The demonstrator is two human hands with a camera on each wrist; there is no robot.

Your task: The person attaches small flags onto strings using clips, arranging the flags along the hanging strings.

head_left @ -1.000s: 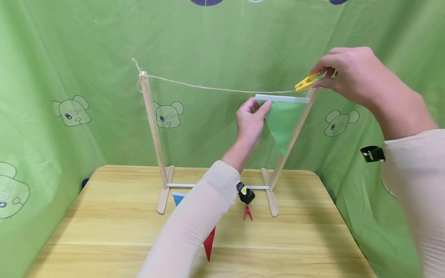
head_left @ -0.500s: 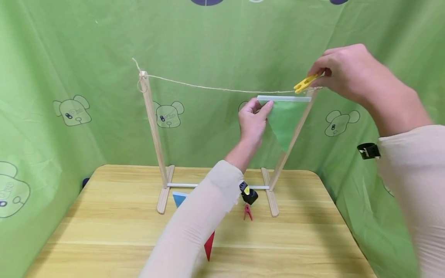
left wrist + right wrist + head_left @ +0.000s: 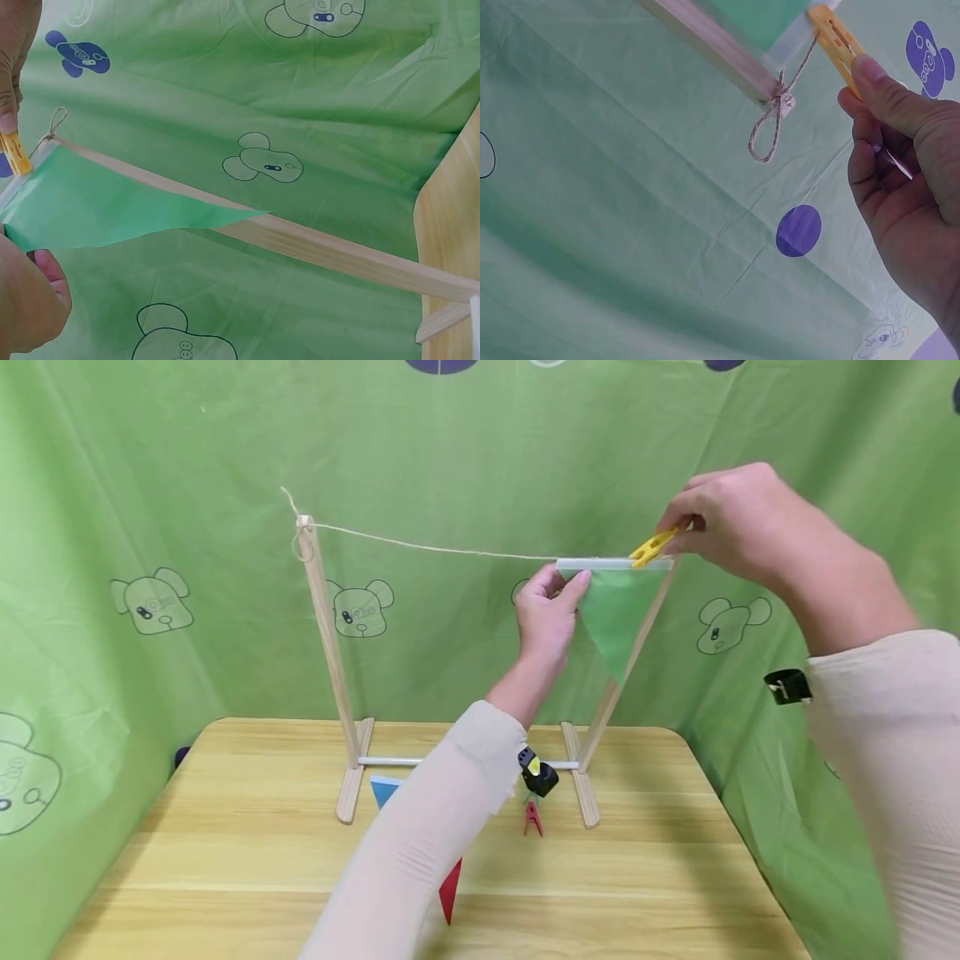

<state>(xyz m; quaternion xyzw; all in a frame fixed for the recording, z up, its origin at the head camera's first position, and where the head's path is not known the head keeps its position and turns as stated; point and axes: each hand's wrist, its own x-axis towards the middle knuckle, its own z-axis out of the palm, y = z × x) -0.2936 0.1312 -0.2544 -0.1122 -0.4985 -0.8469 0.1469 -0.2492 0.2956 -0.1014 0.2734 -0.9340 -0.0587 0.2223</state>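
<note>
Green pennant, thin, limp and light, raised to the string: left hand pinches its stiffer white top band; right hand pinches the yellow clothespin at the band's far corner.

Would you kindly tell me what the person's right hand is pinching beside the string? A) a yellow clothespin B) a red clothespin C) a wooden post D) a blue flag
A: the right hand pinches a yellow clothespin at the top edge of the green flag, whose left corner the left hand holds; the red clothespin lies on the table.
</note>
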